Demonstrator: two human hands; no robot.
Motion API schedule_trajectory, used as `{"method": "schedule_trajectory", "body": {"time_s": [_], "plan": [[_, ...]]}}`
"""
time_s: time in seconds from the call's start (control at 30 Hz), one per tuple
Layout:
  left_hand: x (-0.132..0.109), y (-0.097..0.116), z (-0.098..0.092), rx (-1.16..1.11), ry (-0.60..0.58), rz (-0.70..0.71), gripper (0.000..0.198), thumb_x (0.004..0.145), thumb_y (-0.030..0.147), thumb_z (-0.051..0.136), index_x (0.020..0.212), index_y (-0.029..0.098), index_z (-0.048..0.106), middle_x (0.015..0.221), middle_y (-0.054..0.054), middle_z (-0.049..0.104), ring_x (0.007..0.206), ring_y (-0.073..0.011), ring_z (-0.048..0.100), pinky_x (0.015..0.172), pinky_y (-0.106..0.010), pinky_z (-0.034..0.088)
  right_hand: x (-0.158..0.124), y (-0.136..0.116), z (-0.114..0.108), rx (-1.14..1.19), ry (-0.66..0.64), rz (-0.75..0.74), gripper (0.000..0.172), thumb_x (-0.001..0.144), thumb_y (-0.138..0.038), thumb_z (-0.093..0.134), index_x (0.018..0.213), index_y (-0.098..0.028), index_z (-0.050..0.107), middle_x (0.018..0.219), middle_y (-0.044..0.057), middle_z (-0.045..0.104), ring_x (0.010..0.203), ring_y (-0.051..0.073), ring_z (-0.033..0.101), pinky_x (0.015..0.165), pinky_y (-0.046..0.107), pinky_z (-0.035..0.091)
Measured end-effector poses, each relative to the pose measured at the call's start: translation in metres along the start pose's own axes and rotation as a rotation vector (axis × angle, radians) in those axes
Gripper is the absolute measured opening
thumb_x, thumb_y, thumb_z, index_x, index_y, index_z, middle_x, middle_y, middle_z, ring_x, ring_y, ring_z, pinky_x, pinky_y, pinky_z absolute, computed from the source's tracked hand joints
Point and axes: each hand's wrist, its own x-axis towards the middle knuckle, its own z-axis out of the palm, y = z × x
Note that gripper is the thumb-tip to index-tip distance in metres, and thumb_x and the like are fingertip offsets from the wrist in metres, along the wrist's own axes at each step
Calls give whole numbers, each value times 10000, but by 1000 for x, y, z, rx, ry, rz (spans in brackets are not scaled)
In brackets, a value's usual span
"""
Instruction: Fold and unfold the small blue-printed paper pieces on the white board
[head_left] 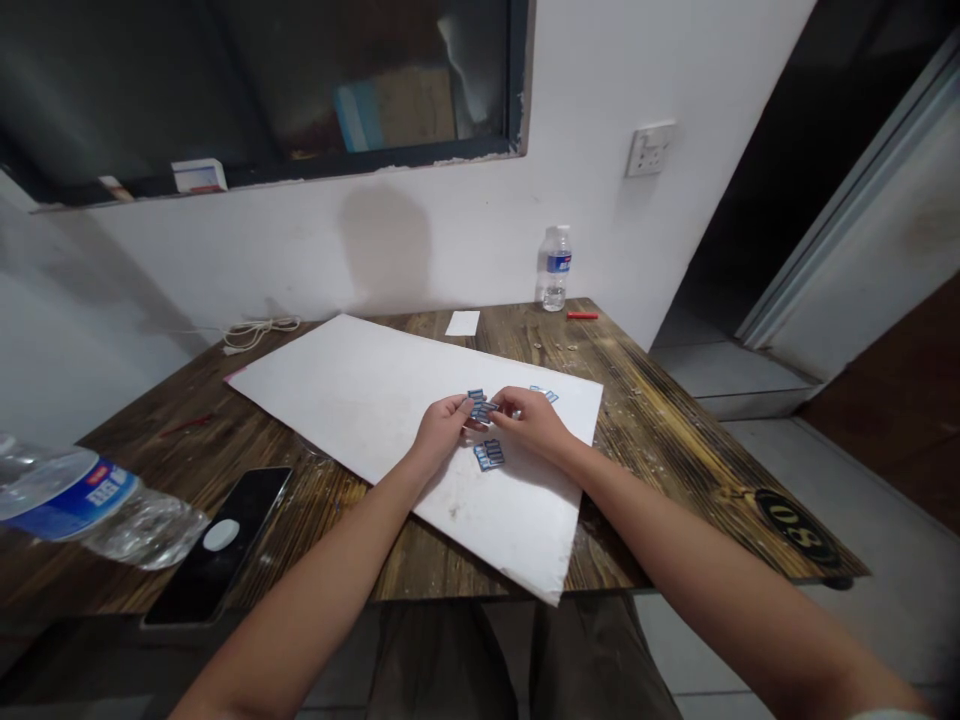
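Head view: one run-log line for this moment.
left hand: touching blue-printed card piece | right hand: touching same piece | beneath: white board, wooden table

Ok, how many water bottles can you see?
2. One water bottle stands by the wall on the wooden table; a second bottle, on its side, shows at the left edge.
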Motion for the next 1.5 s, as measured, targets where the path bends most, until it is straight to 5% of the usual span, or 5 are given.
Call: {"method": "schedule_trajectory", "body": {"time_s": [0.43, 0.6, 0.8, 1.03, 1.5], "plan": [[1, -9, 3, -6, -162, 60, 304, 765, 399, 693, 897, 126, 714, 833, -66, 689, 700, -136, 605, 675, -277, 493, -1, 2, -1, 61, 52, -83, 274, 797, -186, 650, 1067, -228, 656, 792, -4, 611, 659, 127, 533, 615, 245, 412], [-1, -5, 3, 85, -160, 95, 324, 776, 317, 672, 1064, 170, 690, 1007, -82, 698, 856, -177, 638, 691, -266, 514, 0, 1, -3, 31, 82, -120, 87, 813, -181, 634, 859, -209, 702, 732, 4, 615, 649, 130, 544, 611, 245, 408], [1, -1, -1, 258, -11, 123, 379, 758, 297, 674, 1119, 184, 650, 845, -52, 704, 664, -145, 638, 598, -251, 500, 1, -3, -5, 65, 136, 47, 32, 792, -216, 646, 781, -190, 660, 680, -9, 631, 614, 130, 532, 599, 244, 390], [3, -1, -7, 461, 125, 237, 127, 765, 282, 625, 809, 187, 697, 815, -33, 709, 772, -174, 626, 731, -287, 474, 1, 5, 1, -50, 44, 66, 39, 791, -222, 653, 770, -190, 643, 704, -14, 602, 644, 130, 510, 611, 245, 357], [-1, 1, -6, 686, 24, 223, 170, 749, 243, 635, 899, 204, 705, 890, -41, 717, 768, -183, 635, 712, -297, 470, -3, 7, 2, -252, -127, 29, 117, 778, -258, 732, 871, -194, 701, 869, 47, 595, 842, 185, 527, 738, 285, 363]]}}
